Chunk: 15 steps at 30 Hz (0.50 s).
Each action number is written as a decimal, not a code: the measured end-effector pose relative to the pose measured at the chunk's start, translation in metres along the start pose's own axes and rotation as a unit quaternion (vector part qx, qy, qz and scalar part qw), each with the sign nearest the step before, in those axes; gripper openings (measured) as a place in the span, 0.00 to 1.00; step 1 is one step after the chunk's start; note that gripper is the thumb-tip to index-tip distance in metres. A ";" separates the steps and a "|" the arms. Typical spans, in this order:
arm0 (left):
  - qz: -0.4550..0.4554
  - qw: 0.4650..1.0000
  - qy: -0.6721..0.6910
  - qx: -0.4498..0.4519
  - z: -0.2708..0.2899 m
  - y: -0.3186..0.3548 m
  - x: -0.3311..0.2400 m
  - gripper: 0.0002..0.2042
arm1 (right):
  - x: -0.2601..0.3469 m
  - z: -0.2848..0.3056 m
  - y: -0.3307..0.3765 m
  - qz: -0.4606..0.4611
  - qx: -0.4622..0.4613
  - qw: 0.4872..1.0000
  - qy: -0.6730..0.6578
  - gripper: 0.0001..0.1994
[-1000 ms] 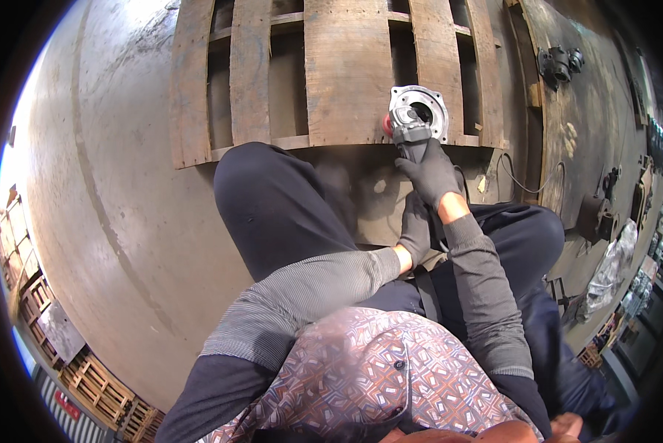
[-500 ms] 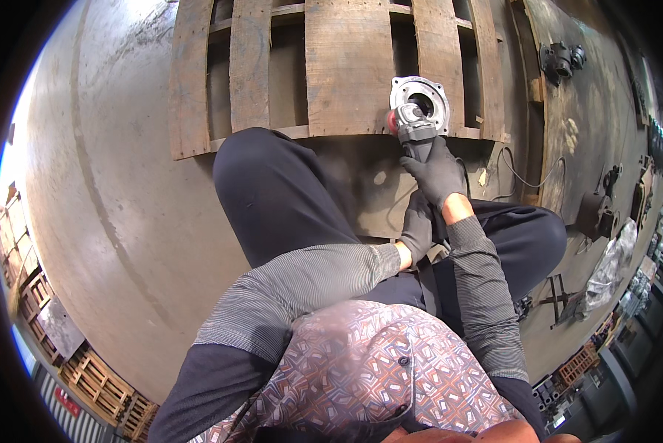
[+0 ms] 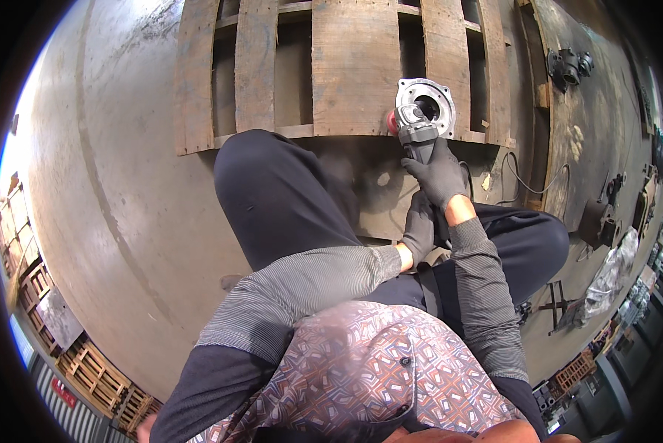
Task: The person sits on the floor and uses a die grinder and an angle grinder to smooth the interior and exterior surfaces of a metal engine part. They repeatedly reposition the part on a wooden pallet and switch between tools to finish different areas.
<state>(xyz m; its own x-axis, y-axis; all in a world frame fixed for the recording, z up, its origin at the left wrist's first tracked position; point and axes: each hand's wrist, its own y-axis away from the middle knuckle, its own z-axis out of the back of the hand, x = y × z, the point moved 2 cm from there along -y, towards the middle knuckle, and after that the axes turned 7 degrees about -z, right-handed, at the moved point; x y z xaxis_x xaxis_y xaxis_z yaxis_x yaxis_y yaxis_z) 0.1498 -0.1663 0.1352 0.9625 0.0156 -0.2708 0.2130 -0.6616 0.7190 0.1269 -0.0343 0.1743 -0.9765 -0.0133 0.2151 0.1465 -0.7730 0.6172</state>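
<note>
An angle grinder point(image 3: 418, 134) with a red disc point(image 3: 392, 122) is held in both my gloved hands. My right hand point(image 3: 442, 176) wraps round its dark body just behind the metal head. Closer to me, my left hand point(image 3: 418, 230) is closed round the rear of the tool, which is mostly hidden by the hands. The grinder's head overlaps the left side of a round silver metal flange point(image 3: 448, 112) with a large central hole and bolt lugs. That flange lies at the near edge of a wooden pallet point(image 3: 353, 74). Whether the disc touches it, I cannot tell.
My bent legs lie on either side of the grinder. A dark cable point(image 3: 527, 186) loops over the floor to the right. Dark metal castings point(image 3: 569, 68) rest on a board at the far right. Clear plastic wrap point(image 3: 612, 277) and a dark metal block point(image 3: 598, 221) are at the right.
The view has shifted a little, so the pallet and flange appear slightly farther right. The grinder's head sits slightly more to the left against the flange. Both hands keep their hold.
</note>
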 end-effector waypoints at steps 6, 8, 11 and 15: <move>-0.058 0.989 -0.109 0.077 0.019 -0.026 0.021 0.15 | 0.002 0.004 -0.008 0.025 -0.012 0.999 -0.036 0.40; -0.003 0.999 0.020 0.031 0.033 -0.028 0.042 0.16 | -0.002 0.001 -0.003 0.047 -0.002 0.999 -0.026 0.40; -0.145 0.953 -0.258 0.066 0.057 -0.030 0.061 0.17 | -0.016 0.000 0.005 0.015 -0.021 0.998 -0.051 0.39; -0.249 0.809 -0.524 0.099 0.072 -0.023 0.070 0.18 | -0.027 -0.006 0.010 0.042 -0.067 0.996 -0.051 0.37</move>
<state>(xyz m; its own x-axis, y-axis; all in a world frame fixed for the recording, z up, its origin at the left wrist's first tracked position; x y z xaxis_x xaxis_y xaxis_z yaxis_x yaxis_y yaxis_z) 0.2004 -0.2036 0.0536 0.0729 -0.2592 -0.9631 0.3996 -0.8772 0.2663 0.1536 -0.0453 0.1702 -0.9397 -0.0232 0.3413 0.1982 -0.8500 0.4881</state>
